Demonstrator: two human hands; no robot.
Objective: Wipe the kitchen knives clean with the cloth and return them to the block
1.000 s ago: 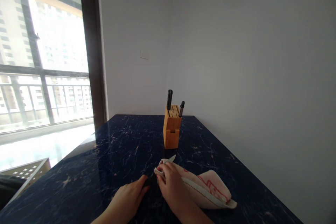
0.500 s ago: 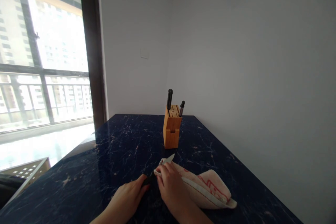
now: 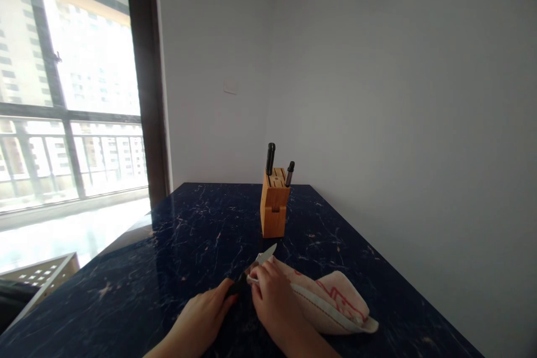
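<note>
A knife (image 3: 267,254) with a dark handle points up and to the right, low in the middle of the view. My left hand (image 3: 212,305) is closed around its handle. My right hand (image 3: 272,296) pinches one end of a pale cloth (image 3: 331,299) with red markings, close against the blade. The fingers hide part of the blade, so I cannot tell whether the cloth touches it there. The rest of the cloth lies folded on the table to the right of that hand.
Beyond the hands, a wooden knife block (image 3: 274,210) stands on the dark blue marbled table (image 3: 201,229). Two black-handled tools (image 3: 271,159) stick up from it. A chair (image 3: 46,279) is at the lower left, near a bright window (image 3: 92,89).
More of the blade's base shows between the cloth and the handle, and the tip has shifted slightly left. The cloth's end has moved off that part of the blade.
</note>
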